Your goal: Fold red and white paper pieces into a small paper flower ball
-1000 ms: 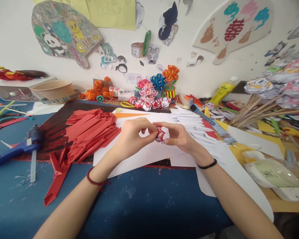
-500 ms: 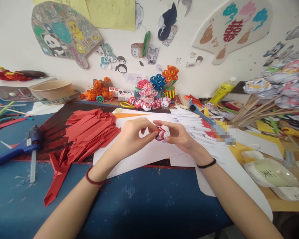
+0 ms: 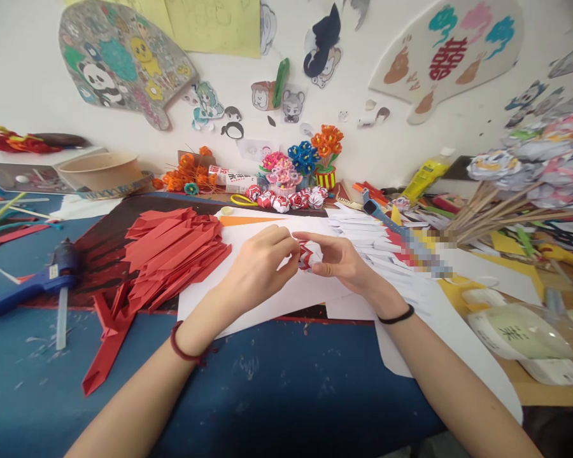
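Note:
Over the white paper sheets, my right hand (image 3: 341, 257) holds a small red-and-white folded paper ball (image 3: 309, 254) between thumb and fingers. My left hand (image 3: 262, 264) is at the ball's left side, its fingers curled and pinched against that edge; the fingertips are partly hidden. Left of my hands lies a large pile of folded red paper strips (image 3: 179, 251), with a few loose red pieces (image 3: 107, 343) in front of it. Folded white paper strips (image 3: 363, 238) are spread to the right, behind my right hand.
A blue glue gun (image 3: 62, 270) lies at left on the blue table mat (image 3: 277, 388). Several finished red-and-white paper balls (image 3: 281, 202) line the wall beside small flower pots. On the right are a watch (image 3: 386, 219), a clear plastic package (image 3: 516, 331) and paper flowers on sticks (image 3: 482, 203).
My left hand has rolled over, so its back faces up more, with the fingers curled tighter at the ball. The ball has turned slightly in my right hand, which stays in place.

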The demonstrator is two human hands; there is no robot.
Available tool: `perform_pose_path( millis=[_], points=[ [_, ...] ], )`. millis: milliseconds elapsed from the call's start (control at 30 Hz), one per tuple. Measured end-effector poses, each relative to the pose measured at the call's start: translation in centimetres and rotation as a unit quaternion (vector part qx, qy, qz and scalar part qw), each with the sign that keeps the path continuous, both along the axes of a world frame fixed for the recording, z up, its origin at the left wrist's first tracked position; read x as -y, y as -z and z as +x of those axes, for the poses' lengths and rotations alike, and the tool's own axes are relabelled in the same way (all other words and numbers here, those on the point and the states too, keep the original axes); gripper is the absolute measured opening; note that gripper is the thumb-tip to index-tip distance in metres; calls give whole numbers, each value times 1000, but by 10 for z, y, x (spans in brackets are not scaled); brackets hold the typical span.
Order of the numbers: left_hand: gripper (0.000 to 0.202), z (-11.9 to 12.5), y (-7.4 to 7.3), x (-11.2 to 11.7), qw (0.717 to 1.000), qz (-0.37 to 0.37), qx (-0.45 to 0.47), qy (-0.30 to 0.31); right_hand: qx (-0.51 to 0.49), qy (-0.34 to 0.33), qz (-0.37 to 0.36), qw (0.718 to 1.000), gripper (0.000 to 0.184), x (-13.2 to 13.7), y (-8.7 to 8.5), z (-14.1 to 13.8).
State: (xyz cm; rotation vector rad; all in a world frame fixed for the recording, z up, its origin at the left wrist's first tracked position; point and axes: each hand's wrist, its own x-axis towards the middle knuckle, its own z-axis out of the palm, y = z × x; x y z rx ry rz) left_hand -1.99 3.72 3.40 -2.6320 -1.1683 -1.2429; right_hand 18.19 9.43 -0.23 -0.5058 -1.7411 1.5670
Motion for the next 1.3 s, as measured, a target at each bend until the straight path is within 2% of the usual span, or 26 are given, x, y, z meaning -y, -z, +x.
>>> perform_pose_path(
  millis=[133, 367, 533, 1000, 1300],
  points=[
    [13, 2, 1, 0, 1000, 4, -1, -10, 5, 12, 9, 1000, 59, 1, -2, -1],
    [11, -3, -7, -3, 982, -156, 106, 7, -22, 5, 5, 1000, 57, 1, -3, 2],
    [11, -5, -6, -6, 967, -207, 145, 26, -27, 3, -1, 1000, 57, 1, -3, 3],
    [11, -4, -4, -6, 970, -195, 143, 15, -11, 6, -4, 1000, 59, 1, -4, 3],
    [11, -5, -3, -7, 970, -194, 140, 35, -9, 12, -5, 1000, 60, 1, -3, 3]
  ],
)
